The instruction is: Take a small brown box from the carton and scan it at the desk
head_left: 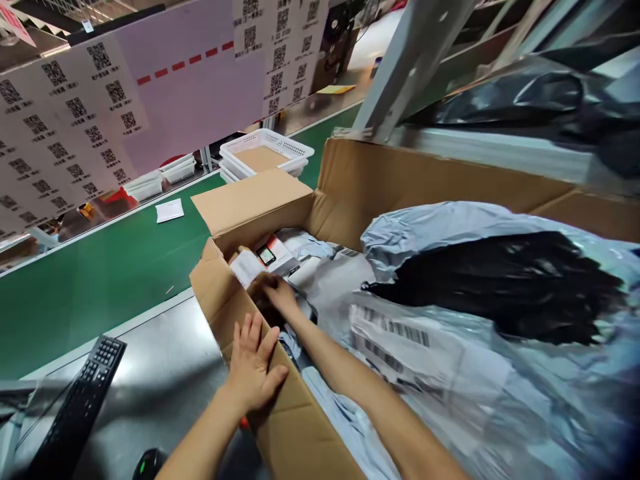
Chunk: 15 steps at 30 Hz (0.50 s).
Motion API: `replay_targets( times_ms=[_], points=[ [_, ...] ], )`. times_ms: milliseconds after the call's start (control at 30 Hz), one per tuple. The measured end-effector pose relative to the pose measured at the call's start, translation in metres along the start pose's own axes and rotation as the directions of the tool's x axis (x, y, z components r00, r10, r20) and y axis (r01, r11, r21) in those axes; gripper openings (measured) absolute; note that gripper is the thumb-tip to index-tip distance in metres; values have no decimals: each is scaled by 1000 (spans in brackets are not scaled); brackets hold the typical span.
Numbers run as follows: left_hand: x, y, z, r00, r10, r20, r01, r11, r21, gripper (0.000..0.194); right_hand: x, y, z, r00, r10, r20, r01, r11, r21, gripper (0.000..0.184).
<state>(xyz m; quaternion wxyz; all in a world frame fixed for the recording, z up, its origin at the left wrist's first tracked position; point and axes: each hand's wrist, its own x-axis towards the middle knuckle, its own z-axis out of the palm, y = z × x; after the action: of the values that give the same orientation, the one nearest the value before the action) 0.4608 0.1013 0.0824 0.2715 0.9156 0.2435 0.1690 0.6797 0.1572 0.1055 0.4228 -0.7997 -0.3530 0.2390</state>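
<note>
Inside the cardboard box (pixel 300 427), parcels (pixel 320 277) surround the right hand (pixel 275 290).

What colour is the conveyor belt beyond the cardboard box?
The belt is green; it shows in the head view.

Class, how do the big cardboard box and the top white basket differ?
The cardboard box is brown with solid walls; the white basket has walls full of small holes. The box is larger and heaped with bagged parcels; the basket is smaller, with a flat brown surface inside. Both are open on top.
</note>
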Motion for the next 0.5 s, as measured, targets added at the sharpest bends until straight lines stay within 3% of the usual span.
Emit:
replay_targets(
  times_ms=[133, 233, 300, 367, 433, 500],
  points=[
    [-3, 3, -6, 998, 28, -51, -29, 1000, -5, 75, 8, -13, -26, 992, 108, -68, -66, 892, 447, 46],
    [-1, 7, -21, 995, 36, -89, -46, 992, -114, 71, 2, -38, -46, 996, 39, -77, 21, 753, 658, 57],
    [5, 9, -37, 990, 6, -138, -48, 952, -303, 65, -8, -59, -56, 997, -58, -56, 80, 689, 720, 56],
    [15, 12, -60, 966, -150, -212, 3, 822, -570, 65, -19, -80, -62, 983, -184, 0, 126, 673, 729, 53],
    [25, 15, -90, 886, -390, -250, 32, 589, -808, 80, -32, -101, -67, 949, -306, 72, 169, 691, 703, 51],
    [28, 21, -123, 816, -530, -231, -27, 365, -931, 95, -44, -122, -70, 898, -413, 151, 232, 737, 634, 49]
  ],
)
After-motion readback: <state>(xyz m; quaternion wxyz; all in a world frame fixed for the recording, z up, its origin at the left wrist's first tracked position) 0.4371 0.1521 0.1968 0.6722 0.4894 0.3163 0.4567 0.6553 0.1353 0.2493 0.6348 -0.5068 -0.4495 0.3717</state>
